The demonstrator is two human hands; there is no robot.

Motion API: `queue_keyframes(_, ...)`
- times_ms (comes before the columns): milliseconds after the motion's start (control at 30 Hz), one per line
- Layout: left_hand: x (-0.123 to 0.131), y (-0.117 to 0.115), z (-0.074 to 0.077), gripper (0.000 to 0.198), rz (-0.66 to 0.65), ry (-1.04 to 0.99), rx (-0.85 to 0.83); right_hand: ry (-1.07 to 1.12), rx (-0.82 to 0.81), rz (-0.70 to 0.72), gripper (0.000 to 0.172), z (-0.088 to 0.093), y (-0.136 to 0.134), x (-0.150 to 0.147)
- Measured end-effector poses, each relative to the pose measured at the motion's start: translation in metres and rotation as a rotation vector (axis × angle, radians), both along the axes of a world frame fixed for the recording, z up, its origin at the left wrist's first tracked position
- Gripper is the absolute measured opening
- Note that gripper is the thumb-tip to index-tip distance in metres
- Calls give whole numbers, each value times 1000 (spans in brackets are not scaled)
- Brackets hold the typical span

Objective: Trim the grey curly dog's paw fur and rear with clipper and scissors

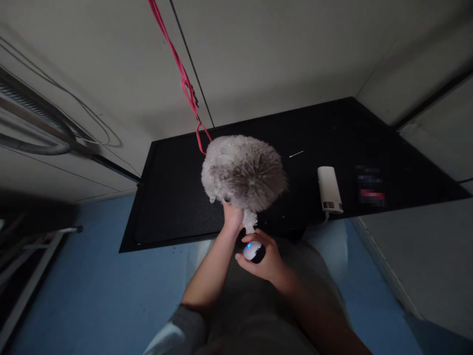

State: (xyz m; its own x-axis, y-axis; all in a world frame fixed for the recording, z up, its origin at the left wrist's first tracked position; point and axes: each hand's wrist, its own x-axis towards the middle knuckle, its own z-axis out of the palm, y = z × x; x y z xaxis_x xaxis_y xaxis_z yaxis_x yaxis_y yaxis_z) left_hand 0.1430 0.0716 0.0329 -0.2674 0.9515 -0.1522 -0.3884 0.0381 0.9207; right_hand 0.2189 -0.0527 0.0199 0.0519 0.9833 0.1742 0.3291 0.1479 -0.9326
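Note:
A small fluffy grey-white dog stands on a black grooming table, seen from above, tied by a red leash that runs up to the top of the view. My left hand reaches under the dog's body at the table's near edge, its fingers hidden in the fur. My right hand is closed around a small white and black device with a blue light, held just below a tuft of the dog's fur.
A white rectangular device with a cable lies on the table to the right of the dog. Pale walls surround the table. A grey hose runs along the left wall. The floor is blue.

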Motion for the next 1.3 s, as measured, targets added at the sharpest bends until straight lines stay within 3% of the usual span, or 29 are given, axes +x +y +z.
queue_keyframes(67,1,4,0,19,-36,-121,-46,243,-77,-41,24,-2,-5,5)
queue_keyframes(200,2,6,7,26,-127,-269,-191,883,-223,-330,19,-9,-8,16)
queue_keyframes(267,3,6,13,25,-139,-316,-237,1017,-260,-417,24,-10,-7,19)
queue_keyframes(433,5,4,26,28,-120,-416,-274,1296,-332,-437,31,0,0,13)
queue_keyframes(700,9,2,33,32,-128,-422,-237,1268,-258,-377,37,0,4,2)
queue_keyframes(867,13,2,33,36,-143,-391,-229,1166,-230,-418,35,-5,-2,4)
queue_keyframes(1100,17,1,35,40,-128,-348,-229,1183,-121,-404,37,-5,0,1)
queue_keyframes(1300,17,1,33,39,-119,-369,-200,1032,-95,-443,32,-7,-2,0)
